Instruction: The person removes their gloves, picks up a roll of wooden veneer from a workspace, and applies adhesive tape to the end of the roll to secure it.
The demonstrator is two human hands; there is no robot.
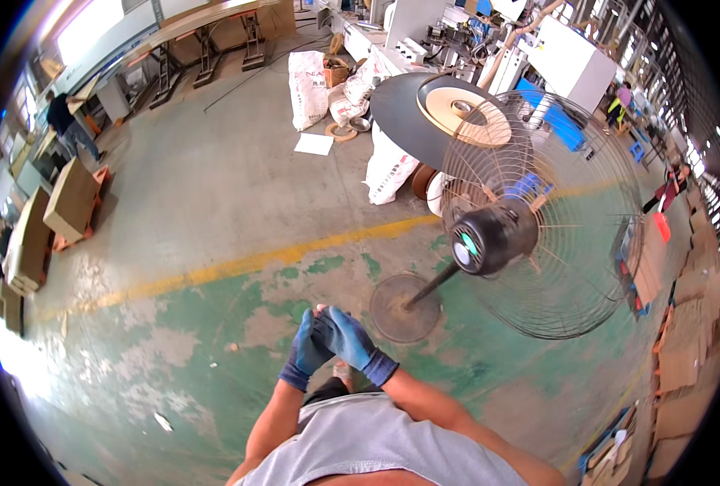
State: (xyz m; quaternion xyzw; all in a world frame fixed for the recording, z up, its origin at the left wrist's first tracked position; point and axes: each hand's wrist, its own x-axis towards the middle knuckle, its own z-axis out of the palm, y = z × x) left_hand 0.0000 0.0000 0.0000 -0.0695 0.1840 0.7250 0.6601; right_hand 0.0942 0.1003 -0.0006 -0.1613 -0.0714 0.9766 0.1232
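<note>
Both of my hands wear blue work gloves with darker cuffs and meet in front of my body, above the floor. My left hand [312,343] rests against my right hand [350,338], with the fingers of both curled inward and pressed together. A small pinkish spot shows at the fingertips; whether it is a bare fingertip or a small object I cannot make out. The palms are hidden, so anything between them cannot be seen. Closest to my hands is the round base [406,308] of a pedestal fan, just to their right.
The large fan's wire cage [570,219] leans over the right side. Beyond a yellow floor line [279,257] stand white sacks [308,91] and a machine with a round dark disc [400,113]. Stacked boards [72,198] and a person [67,121] are at left, cardboard [679,356] at right.
</note>
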